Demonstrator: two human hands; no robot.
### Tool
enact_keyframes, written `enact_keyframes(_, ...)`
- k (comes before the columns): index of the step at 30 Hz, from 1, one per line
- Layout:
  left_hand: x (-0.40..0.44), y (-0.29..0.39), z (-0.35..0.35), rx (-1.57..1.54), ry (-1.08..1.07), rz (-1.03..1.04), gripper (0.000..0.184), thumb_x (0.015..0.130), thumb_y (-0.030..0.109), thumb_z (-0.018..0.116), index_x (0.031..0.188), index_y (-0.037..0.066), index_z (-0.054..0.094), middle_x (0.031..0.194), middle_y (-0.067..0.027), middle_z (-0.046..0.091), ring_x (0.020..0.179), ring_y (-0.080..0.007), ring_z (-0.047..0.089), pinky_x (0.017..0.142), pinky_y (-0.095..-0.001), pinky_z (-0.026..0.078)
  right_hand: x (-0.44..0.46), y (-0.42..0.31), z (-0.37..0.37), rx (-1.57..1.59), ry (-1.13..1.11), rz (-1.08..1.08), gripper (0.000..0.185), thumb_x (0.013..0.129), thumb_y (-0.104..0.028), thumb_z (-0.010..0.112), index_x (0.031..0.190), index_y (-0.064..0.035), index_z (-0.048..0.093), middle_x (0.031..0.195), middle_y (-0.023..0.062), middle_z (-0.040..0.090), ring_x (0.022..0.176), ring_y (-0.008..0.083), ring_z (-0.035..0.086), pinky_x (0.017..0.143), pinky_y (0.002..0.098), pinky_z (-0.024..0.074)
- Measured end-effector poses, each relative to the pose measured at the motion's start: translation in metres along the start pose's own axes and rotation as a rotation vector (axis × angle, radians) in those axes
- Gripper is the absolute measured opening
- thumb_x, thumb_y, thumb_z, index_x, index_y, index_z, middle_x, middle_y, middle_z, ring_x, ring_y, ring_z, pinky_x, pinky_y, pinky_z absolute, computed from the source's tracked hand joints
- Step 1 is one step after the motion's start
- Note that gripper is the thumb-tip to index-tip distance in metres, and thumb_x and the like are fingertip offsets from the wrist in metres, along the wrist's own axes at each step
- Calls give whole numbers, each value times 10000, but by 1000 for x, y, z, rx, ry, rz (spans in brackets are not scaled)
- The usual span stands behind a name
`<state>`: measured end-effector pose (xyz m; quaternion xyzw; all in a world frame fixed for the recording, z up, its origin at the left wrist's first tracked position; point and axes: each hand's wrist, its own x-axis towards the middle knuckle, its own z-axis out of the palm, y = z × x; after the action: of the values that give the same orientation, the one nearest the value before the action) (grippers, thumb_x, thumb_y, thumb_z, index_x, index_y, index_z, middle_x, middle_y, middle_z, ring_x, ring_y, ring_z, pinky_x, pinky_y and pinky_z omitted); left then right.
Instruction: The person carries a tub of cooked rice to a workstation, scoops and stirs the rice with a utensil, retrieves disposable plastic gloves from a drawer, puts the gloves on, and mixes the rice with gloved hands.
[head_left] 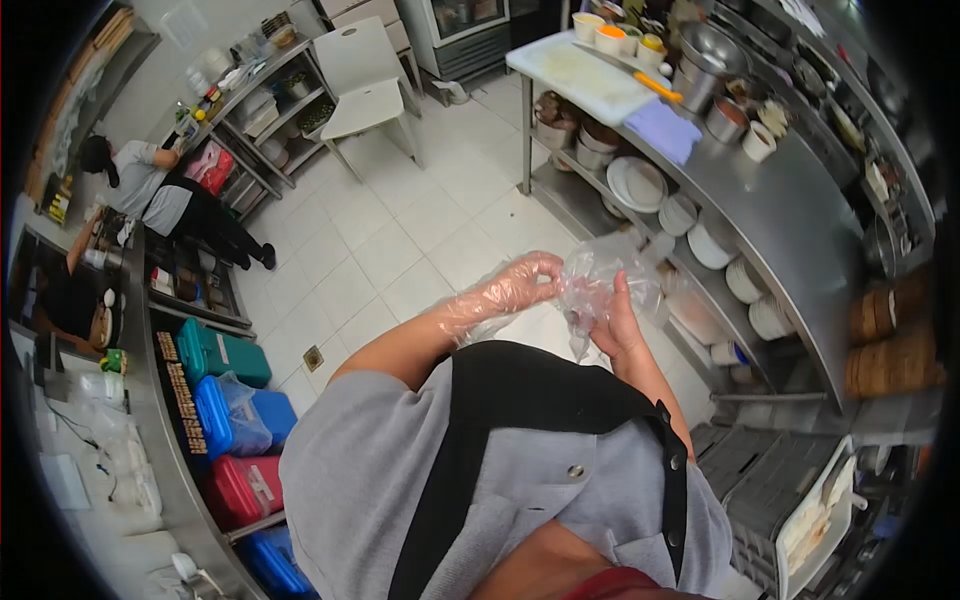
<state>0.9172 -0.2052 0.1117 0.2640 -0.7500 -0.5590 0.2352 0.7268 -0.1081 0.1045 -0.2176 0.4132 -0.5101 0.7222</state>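
Observation:
My left hand (527, 281) wears a thin clear plastic glove that reaches past the wrist. Its fingers are closed in a pinch on the edge of a second piece of crumpled clear film, which looks like another clear plastic glove (612, 278). On the other side of that film, my right hand (622, 325) has its thumb pointing up. The right fingers appear curled into the plastic and are partly hidden by it. Both hands are raised in front of my black apron (500, 385), close together.
To the right, a steel counter (770, 210) carries a cutting board (570, 75), an orange-handled knife (655, 85), a purple cloth (665, 133) and pots. Plates (637, 184) fill its lower shelf. Beyond are a white chair (365, 100) and a co-worker (165, 195). Colored bins (225, 355) line the left.

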Motion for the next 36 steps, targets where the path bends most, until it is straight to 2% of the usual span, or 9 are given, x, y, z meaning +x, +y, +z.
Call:
enact_keyframes(5, 1, -20, -72, 164, 38, -32, 313, 800, 245, 698, 1000, 46, 561, 1213, -147, 514, 1174, -251, 480, 956, -378, 400, 87, 5, 60, 28, 152, -52, 319, 896, -390, 540, 1035, -104, 563, 948, 24, 578, 856, 162, 523, 722, 324, 402)
enact_keyframes(11, -5, -63, -181, -217, 97, -266, 1028, 671, 388, 802, 1374, -41, 185, 1332, -240, 381, 1135, -306, 510, 912, -382, 457, 212, -2, 147, 386, 10, -82, 151, 888, -252, 551, 863, -106, 525, 794, 23, 535, 762, 186, 528, 690, 337, 423)
enact_keyframes(17, -18, -89, -255, -523, 73, -132, 656, 814, 241, 689, 1330, 5, 358, 1169, -131, 518, 1014, -189, 536, 825, -330, 469, 303, 2, 226, 395, -147, 46, 120, 895, -214, 532, 878, -96, 527, 858, 32, 571, 818, 201, 548, 770, 364, 451)
enact_keyframes(19, -19, -112, -280, -419, 262, -271, 314, 852, 208, 642, 1072, 0, 559, 904, -57, 599, 809, -115, 557, 708, -289, 471, 338, 1, 237, 320, -158, 41, 130, 892, -218, 535, 895, -88, 529, 861, 29, 569, 825, 193, 549, 784, 350, 445)
enact_keyframes(24, -22, -160, -354, -328, 537, -396, 227, 866, 210, 620, 950, 4, 575, 752, -23, 587, 692, -101, 552, 644, -280, 469, 444, -10, 216, -215, -85, -121, 124, 849, -175, 539, 931, -84, 565, 994, 24, 559, 964, 142, 505, 863, 355, 407)
enact_keyframes(29, -8, -178, -446, -178, 847, -527, 217, 873, 204, 608, 947, 3, 572, 750, -50, 601, 670, -113, 569, 618, -278, 477, 557, -56, 216, -250, -96, -309, 248, 771, -64, 558, 1013, -17, 550, 977, 79, 575, 919, 160, 542, 826, 314, 437)
enact_keyframes(32, 4, -185, -486, -140, 1070, -660, 230, 869, 195, 612, 986, 1, 574, 760, -39, 596, 675, -113, 552, 638, -268, 464, 630, -66, 208, -236, -57, -133, 335, 744, -59, 560, 1074, -5, 559, 965, 122, 600, 847, 197, 588, 760, 320, 476)
enact_keyframes(35, 23, -216, -519, -158, 1129, -586, 196, 848, 152, 616, 950, -12, 583, 780, -66, 626, 678, -123, 578, 629, -284, 481, 684, -81, 219, -722, -183, 27, 422, 737, -101, 590, 1141, 11, 539, 986, 197, 617, 822, 291, 619, 728, 377, 497)
enact_keyframes(36, 31, -220, -533, -162, 1136, -594, 196, 848, 152, 616, 950, -12, 583, 780, -66, 626, 678, -123, 578, 629, -284, 481, 692, -86, 232, -1273, -467, -11, 403, 743, -140, 599, 1114, 10, 554, 983, 209, 621, 836, 325, 617, 745, 401, 491)
